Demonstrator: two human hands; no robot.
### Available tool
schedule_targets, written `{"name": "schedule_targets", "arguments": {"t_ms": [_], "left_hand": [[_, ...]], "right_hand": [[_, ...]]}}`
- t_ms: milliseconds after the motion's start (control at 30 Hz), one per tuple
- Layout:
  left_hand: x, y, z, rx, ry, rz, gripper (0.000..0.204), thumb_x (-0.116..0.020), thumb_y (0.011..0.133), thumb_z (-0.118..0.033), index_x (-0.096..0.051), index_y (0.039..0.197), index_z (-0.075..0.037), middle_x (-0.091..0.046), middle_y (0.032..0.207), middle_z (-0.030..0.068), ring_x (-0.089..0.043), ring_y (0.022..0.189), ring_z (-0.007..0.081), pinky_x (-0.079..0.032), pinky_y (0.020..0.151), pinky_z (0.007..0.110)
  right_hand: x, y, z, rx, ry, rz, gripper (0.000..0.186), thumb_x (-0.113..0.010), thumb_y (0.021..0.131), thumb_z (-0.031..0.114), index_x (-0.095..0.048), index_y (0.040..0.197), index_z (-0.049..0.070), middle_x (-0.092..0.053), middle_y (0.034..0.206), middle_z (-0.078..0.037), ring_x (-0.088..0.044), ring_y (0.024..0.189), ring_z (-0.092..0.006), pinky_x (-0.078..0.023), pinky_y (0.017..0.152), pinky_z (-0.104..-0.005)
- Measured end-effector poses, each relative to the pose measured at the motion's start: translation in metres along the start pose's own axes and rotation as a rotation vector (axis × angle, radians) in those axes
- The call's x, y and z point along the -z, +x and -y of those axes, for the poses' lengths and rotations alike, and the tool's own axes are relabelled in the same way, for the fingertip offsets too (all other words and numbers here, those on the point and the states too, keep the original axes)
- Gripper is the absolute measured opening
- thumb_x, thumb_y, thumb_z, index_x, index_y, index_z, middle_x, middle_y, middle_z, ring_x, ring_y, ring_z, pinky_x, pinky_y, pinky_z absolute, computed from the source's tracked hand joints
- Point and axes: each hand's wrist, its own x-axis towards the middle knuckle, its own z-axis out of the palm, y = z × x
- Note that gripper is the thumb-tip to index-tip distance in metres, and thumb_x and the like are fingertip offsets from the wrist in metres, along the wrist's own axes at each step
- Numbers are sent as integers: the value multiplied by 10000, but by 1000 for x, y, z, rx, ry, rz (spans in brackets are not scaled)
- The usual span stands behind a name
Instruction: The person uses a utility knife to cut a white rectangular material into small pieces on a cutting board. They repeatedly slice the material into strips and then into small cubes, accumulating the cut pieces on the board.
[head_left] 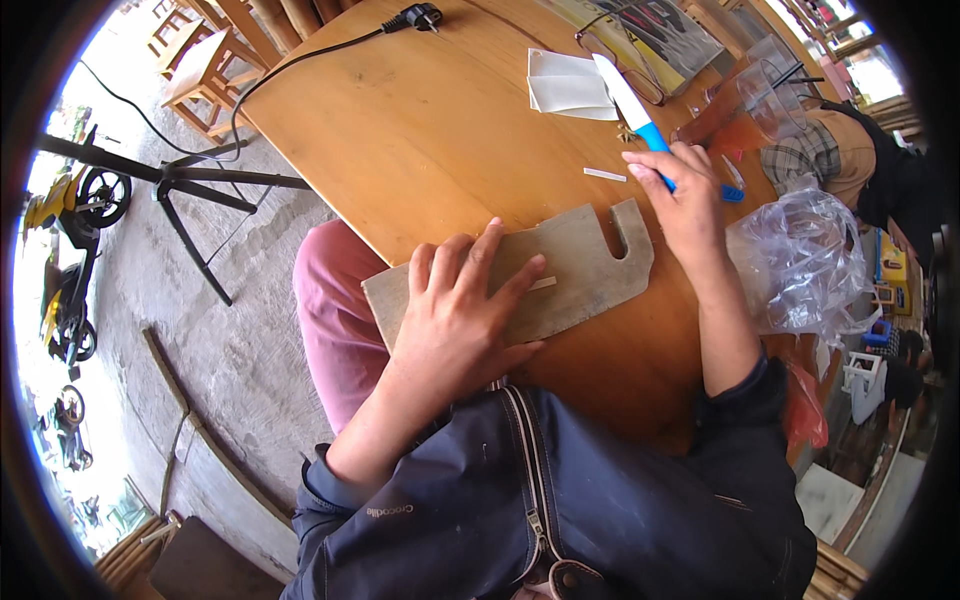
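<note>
My left hand (pixel 460 300) is spread on a flat grey-brown board (pixel 590 280) with a hooked slot at its right end, lying at the table's near edge. A small pale strip (pixel 542 283) lies on the board by my fingertips. My right hand (pixel 685 200) is closed on a knife (pixel 625 95) with a white blade and blue handle, its blade pointing away from me above the table. Just left of that hand, another pale strip (pixel 605 173) rests on the wooden table (pixel 400 130). A folded white paper (pixel 565 80) sits beside the blade.
A plug and cable (pixel 415 18) lie at the far left edge, near a tripod (pixel 180 178). Glasses (pixel 640 85), drinks (pixel 760 100) and a plastic bag (pixel 790 260) crowd the right. Stools (pixel 200 75), motorbikes (pixel 95 205) and another person (pixel 850 160) are around the table.
</note>
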Motion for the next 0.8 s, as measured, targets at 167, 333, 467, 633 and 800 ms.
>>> {"name": "schedule_targets", "arguments": {"t_ms": [167, 333, 467, 633, 800], "left_hand": [[-10, 12, -5, 25, 3, -11, 824, -928, 591, -389, -676, 1358, -227, -507, 1471, 187, -510, 1274, 388, -403, 1080, 553], [-26, 24, -16, 43, -1, -62, 819, -915, 631, -428, -653, 1378, -217, -493, 1483, 204, -498, 1297, 393, -385, 1094, 568], [-28, 25, -16, 13, 73, -35, 827, -866, 688, -504, -614, 1405, -179, -468, 1493, 214, -441, 1366, 380, -300, 1152, 619], [-20, 28, -15, -49, 67, 15, 787, -852, 728, -470, -600, 1425, -204, -473, 1510, 153, -413, 1418, 373, -240, 1199, 650], [-12, 32, -8, -50, -12, 77, 806, -887, 688, -381, -611, 1435, -258, -504, 1507, 107, -451, 1412, 349, -291, 1198, 616]], "right_hand": [[30, -11, 41, -66, 118, 5, 150, -696, 944, 48, -779, 1069, 47, -635, 820, -68, -551, 808, -214, -452, 729, -331], [32, -59, 53, -165, 234, -29, 180, -664, 961, 13, -773, 1100, 47, -626, 836, -44, -538, 823, -174, -436, 733, -300], [14, -77, 39, -114, 270, -127, 205, -654, 971, 16, -764, 1140, 54, -627, 856, -25, -514, 810, -174, -435, 736, -306], [9, -80, 30, -124, 328, -105, 213, -605, 1020, 56, -748, 1176, 37, -615, 881, -19, -506, 800, -136, -428, 732, -276], [8, -80, 33, -238, 452, -105, 206, -581, 1047, 73, -746, 1160, 26, -629, 885, -25, -497, 779, -104, -416, 713, -251]]}}
